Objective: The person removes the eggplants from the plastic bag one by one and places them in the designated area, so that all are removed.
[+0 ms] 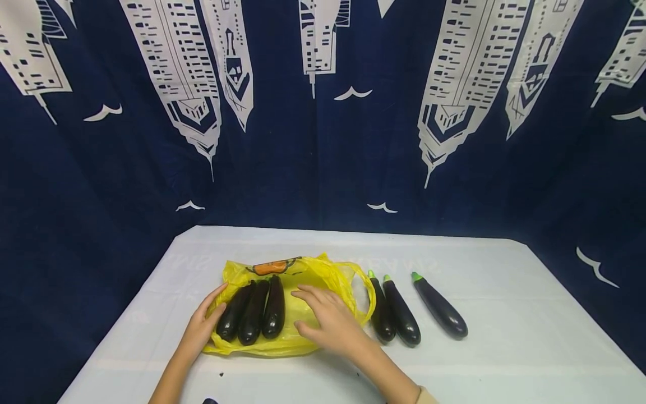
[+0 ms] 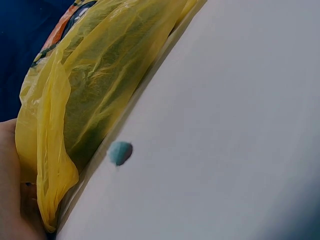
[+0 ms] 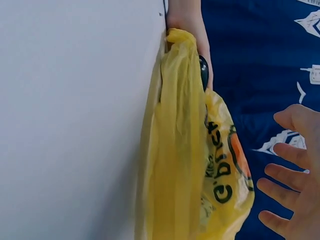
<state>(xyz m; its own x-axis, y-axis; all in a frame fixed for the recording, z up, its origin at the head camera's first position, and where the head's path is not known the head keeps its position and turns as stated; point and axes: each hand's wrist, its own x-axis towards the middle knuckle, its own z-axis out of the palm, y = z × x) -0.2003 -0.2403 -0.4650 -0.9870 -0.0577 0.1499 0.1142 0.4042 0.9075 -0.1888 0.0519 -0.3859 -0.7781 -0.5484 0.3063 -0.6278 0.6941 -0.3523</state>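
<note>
A yellow plastic bag (image 1: pixel 298 339) lies on the table with its mouth spread wide. Three dark eggplants rest side by side in its left part, the rightmost eggplant (image 1: pixel 275 308) standing slightly apart at its top. My left hand (image 1: pixel 202 322) touches the bag's left edge beside the leftmost eggplant (image 1: pixel 232 317), thumb and fingers spread. Over the bag's right part hovers my right hand (image 1: pixel 330 320), fingers parted and holding nothing. In the right wrist view the bag (image 3: pixel 175 150) shows printed lettering, and the right hand (image 3: pixel 300 185) is apart from it.
Right of the bag, two eggplants lie close together, one nearer the bag (image 1: pixel 382 314) and one beside it (image 1: pixel 402 314). A third eggplant (image 1: pixel 441 307) lies farther right. Small dark specks dot the white table (image 1: pixel 504 336). A dark blue curtain (image 1: pixel 318 168) hangs behind.
</note>
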